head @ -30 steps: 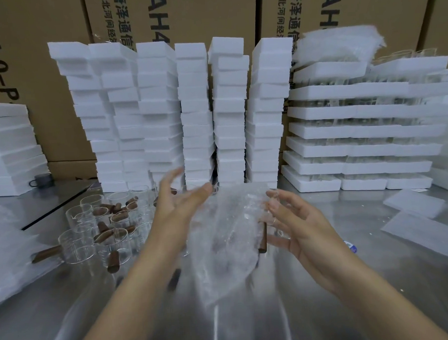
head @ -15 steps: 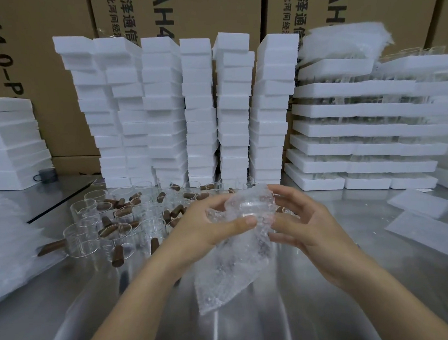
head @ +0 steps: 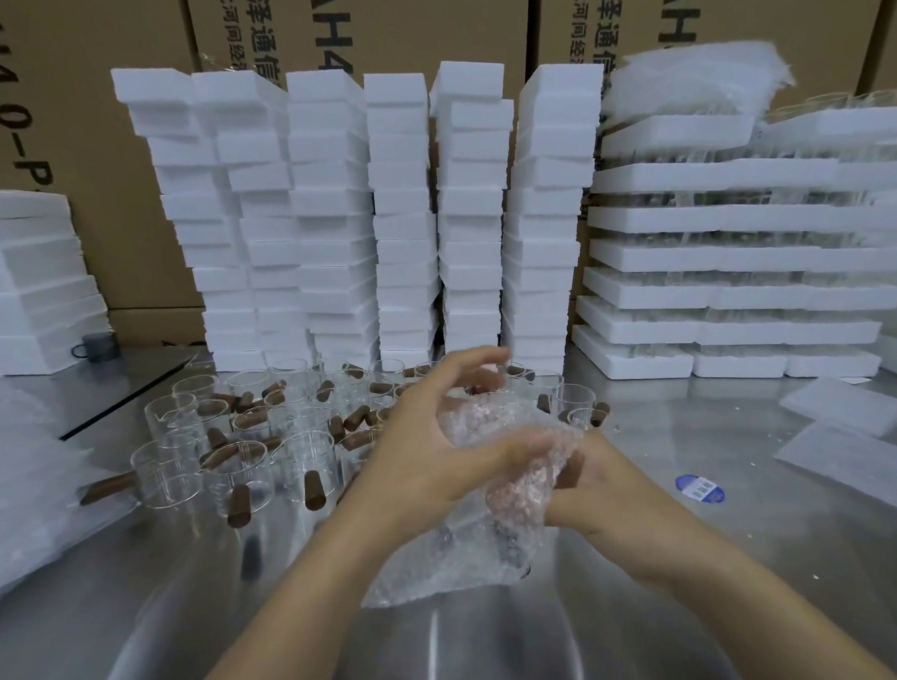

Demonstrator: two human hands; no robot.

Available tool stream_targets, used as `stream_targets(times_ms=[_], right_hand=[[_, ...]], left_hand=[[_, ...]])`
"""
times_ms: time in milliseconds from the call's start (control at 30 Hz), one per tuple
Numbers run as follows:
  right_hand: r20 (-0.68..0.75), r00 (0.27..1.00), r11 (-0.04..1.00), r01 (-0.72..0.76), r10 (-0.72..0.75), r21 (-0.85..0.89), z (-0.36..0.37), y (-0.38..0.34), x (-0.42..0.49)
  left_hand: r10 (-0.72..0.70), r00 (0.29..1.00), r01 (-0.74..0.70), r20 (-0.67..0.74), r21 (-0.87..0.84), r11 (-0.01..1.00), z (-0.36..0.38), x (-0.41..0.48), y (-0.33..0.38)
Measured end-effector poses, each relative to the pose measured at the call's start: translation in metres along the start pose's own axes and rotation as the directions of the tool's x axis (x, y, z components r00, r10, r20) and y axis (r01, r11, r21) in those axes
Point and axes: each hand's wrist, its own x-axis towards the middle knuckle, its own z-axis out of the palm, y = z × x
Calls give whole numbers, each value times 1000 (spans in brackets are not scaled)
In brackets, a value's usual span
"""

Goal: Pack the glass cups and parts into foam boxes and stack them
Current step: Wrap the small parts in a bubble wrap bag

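Both hands are on one bubble-wrap bundle [head: 496, 538], held just above the table [head: 653, 613] in front of the person. The left hand [head: 431, 453] sits on top: thumb pressed across the wrap, the other fingers [head: 470, 362] curled over the far upper end, so it's gripping. The right hand [head: 612, 481] is under and behind the bundle on the right side. Its fingers are mostly hidden by the wrap but look curled round it, so also gripping. The cup inside can't be made out clearly. A brown bit [head: 570, 470] against the right palm is prob. its handle. The bundle's long axis runs from the far top, between the hands, down toward the person, w/ the loose tail of wrap hanging at the near end, just above or touching the table. Judging by that, the wrapping isn't done yet and the tail needs folding in. Unwrapped glass cups [head: 246, 467] w/ brown handles crowd the table to the left and just beyond the left hand. The tall stacks of foam boxes [head: 405, 213] stand straight ahead behind the cups, well apart from the bundle. Flat foam trays [head: 716, 276] are stacked to the right, and loose foam lids [head: 845, 404] lie on the table nearer the right hand. So the next carry prob. goes forward or to the right, over the cups, and the risk is clipping one.
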Motion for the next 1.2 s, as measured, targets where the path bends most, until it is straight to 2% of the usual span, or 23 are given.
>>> stream_targets(times_ms=[67, 167, 233, 300, 500, 767, 967, 1067, 1200], right_hand=[[-62, 998, 999, 2, 0, 40, 1, 2, 1], [-223, 975, 988, 30, 5, 153, -6, 4, 4], [-271, 962, 970, 79, -14, 232, -12, 1, 4], [-300, 953, 965, 110, -35, 238, -15, -1, 3], [-284, 958, 974, 103, -43, 201, -16, -4, 2], [-302, 952, 985, 103, -56, 139, -8, -3, 4], [-291, 954, 984, 113, -68, 140, -9, -5, 2], [-312, 947, 986, 116, -73, 122, -11, -3, 3], [-307, 948, 982, 128, -80, 138, -9, -3, 3]], left_hand=[[-32, 999, 32, -6, -23, 999, -9, 1, 2], [-155, 988, 156, 21, -152, 976, -33, 5, 1], [-236, 969, 246, 68, -233, 941, -41, 5, -2], [-250, 963, 268, 101, -247, 931, -39, 4, -7], [-245, 962, 268, 120, -245, 932, -29, 6, -16], [-214, 939, 291, 269, -289, 912, -17, 4, -14], [-276, 937, 334, 215, -308, 891, -22, 6, -16], [-323, 939, 339, 115, -453, 824, -34, 10, -18], [-288, 941, 337, 177, -436, 834, -30, 9, -24]])
